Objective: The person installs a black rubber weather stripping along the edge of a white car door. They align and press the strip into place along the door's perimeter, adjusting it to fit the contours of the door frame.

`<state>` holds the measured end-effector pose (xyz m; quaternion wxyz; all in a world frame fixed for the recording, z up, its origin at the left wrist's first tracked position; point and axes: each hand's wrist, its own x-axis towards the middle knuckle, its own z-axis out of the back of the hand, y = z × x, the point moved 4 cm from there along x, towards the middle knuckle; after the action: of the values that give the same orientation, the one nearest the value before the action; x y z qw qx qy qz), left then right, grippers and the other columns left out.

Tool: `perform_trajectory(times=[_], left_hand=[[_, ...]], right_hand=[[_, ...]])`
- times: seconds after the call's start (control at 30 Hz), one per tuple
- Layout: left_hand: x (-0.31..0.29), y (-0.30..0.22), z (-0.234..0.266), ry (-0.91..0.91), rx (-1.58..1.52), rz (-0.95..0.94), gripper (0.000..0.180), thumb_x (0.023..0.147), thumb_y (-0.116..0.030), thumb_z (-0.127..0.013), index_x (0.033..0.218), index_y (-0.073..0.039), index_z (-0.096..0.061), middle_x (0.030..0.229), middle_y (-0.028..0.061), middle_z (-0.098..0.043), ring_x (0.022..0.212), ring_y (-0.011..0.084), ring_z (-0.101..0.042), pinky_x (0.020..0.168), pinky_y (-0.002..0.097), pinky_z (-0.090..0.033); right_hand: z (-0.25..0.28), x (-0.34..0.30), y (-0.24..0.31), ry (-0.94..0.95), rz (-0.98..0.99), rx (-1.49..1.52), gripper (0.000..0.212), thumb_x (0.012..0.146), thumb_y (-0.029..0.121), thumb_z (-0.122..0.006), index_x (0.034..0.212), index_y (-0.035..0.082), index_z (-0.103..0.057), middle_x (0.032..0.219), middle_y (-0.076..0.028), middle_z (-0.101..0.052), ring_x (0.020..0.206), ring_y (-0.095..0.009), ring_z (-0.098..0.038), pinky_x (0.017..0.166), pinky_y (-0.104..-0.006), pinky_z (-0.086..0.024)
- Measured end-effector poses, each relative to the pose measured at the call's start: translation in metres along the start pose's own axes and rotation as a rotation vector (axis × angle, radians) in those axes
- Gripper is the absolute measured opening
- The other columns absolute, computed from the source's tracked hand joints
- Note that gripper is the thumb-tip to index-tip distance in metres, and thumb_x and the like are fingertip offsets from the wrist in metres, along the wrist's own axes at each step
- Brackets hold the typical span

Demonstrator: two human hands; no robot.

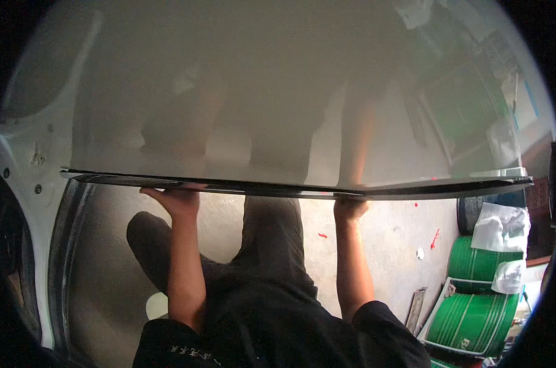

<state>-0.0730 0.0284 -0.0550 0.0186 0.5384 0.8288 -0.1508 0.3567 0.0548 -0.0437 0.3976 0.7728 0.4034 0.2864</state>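
A large glossy grey car panel (278, 104) fills the upper half of the head view, mirroring my arms and legs. Along its lower edge runs a dark strip (247, 186). My left hand (181, 201) holds this edge from below on the left, its thumb stretched out to the side; its other fingers are hidden behind the panel. Further right, my right hand (351, 209) grips the same edge with its fingers curled up under it, mostly out of sight. Both forearms reach upward to the panel.
Pale car bodywork with bolt holes (39, 153) and a black rubber seal (63, 245) stand at the left. Green drums (474, 322), some with plastic sheeting (502, 227), line the right side. A flat metal strip (416, 310) and red scraps (435, 238) lie on the concrete floor (394, 264).
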Motion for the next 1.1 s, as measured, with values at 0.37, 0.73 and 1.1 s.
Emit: perform_trajectory(times=[0.37, 0.73, 1.1], left_hand=[[-0.023, 0.062, 0.044, 0.326, 0.303, 0.238, 0.033, 0.087, -0.023, -0.058, 0.117, -0.010, -0.056, 0.124, 0.0055, -0.055, 0.117, 0.0222, -0.048, 0.101, 0.0378, -0.036], [-0.023, 0.064, 0.040, 0.464, -0.047, 0.262, 0.037, 0.097, -0.022, -0.037, 0.127, -0.005, -0.049, 0.133, 0.0127, -0.049, 0.122, 0.0300, -0.045, 0.106, 0.0462, -0.033], [-0.030, 0.066, 0.021, 0.323, 0.018, 0.246, 0.029, 0.090, -0.017, -0.055, 0.116, -0.005, -0.056, 0.121, 0.0094, -0.059, 0.112, 0.0241, -0.055, 0.100, 0.0390, -0.042]], right_hand=[[-0.033, -0.009, 0.013, -0.122, -0.055, 0.172, 0.031, 0.085, 0.035, -0.046, 0.063, 0.013, -0.042, 0.056, -0.007, -0.044, 0.044, -0.026, -0.046, 0.039, -0.0400, -0.041], [-0.008, -0.009, 0.014, 0.148, -0.055, 0.085, 0.028, 0.088, 0.035, -0.050, 0.094, 0.008, -0.050, 0.093, -0.007, -0.055, 0.082, -0.019, -0.055, 0.073, -0.0379, -0.048], [-0.060, -0.126, 0.074, 1.458, 0.550, -0.912, 0.024, 0.075, 0.011, -0.059, 0.056, 0.010, -0.045, 0.056, -0.006, -0.045, 0.050, -0.027, -0.047, 0.045, -0.0356, -0.037]])
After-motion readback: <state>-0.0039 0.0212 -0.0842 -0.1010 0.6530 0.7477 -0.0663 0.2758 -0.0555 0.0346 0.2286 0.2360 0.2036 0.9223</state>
